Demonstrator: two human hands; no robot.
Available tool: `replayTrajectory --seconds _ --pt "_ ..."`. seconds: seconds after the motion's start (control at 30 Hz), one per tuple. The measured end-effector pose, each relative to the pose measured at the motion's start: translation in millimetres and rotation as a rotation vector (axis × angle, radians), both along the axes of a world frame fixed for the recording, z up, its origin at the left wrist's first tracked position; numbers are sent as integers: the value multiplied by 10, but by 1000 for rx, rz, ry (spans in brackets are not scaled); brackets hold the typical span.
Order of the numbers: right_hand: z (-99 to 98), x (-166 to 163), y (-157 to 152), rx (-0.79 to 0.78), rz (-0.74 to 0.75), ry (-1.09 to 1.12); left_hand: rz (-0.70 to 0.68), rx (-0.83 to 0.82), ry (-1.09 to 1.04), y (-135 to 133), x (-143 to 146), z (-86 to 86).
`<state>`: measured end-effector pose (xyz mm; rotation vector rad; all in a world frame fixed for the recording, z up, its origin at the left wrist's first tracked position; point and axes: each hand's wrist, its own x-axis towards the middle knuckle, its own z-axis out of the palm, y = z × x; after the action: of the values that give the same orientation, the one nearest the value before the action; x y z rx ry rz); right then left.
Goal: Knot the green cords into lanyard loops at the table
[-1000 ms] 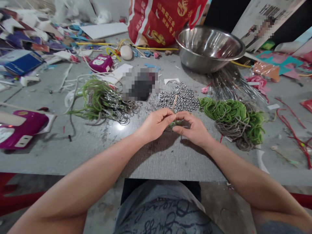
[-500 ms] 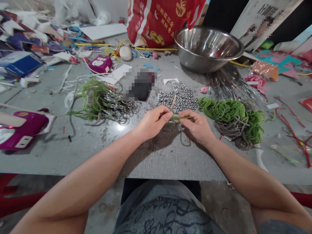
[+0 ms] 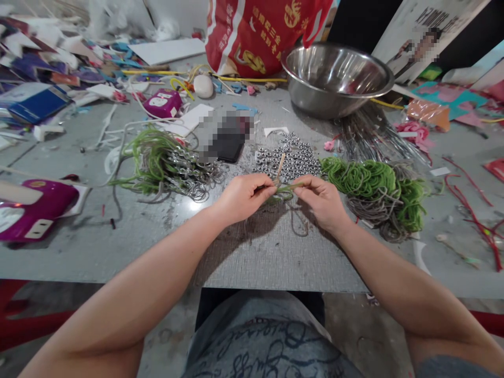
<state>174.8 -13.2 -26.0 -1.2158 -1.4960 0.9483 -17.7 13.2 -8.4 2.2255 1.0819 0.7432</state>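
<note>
My left hand [image 3: 242,195] and my right hand [image 3: 322,200] meet over the middle of the grey table [image 3: 118,236]. Both are closed in a pinch on a green cord [image 3: 284,190] stretched and looped between them. A thin wooden stick [image 3: 280,167] rises from the fingers of my left hand. Just behind the hands lies a heap of small silver metal rings [image 3: 293,155]. A pile of loose green and grey cords [image 3: 378,194] sits right of my right hand. Left of my left hand lies a bundle of green cords with metal rings attached [image 3: 165,165].
A steel bowl [image 3: 336,76] and a red printed bag [image 3: 263,31] stand at the back. A dark phone [image 3: 228,139], a purple box [image 3: 163,101] and a purple device [image 3: 31,207] lie to the left. Paper scraps, thin metal wires [image 3: 372,136] and red cords [image 3: 478,220] litter the sides.
My hands have drawn slightly apart, stretching the green cord between them, and moved a little away from me. A grey loop now hangs below the cord.
</note>
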Motion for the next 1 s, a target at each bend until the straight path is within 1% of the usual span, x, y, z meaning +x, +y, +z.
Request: replayTrajectory --seconds 0.4,0.47,0.53,0.6,0.67,0.73,0.83,1.0 --pt "-29 34 24 36 -14 -54 -35 74 33 34 -15 -37" --pt "-33 46 17 72 -44 -92 -37 80 32 37 -17 -43" --pt "-33 62 5 183 -95 -179 -35 84 37 36 -17 -47" --pt "-35 74 -9 340 -106 -323 -31 90 42 32 -14 -51" --pt "-41 74 -21 466 -71 -491 -28 98 40 27 -11 -55" --pt "-53 59 -27 542 -32 -630 -31 103 33 24 -8 -61" --pt "-72 20 -23 579 1 -758 -47 114 9 22 -5 -71" --pt "-69 -12 -5 516 10 -822 -65 136 -32 25 -3 -98"
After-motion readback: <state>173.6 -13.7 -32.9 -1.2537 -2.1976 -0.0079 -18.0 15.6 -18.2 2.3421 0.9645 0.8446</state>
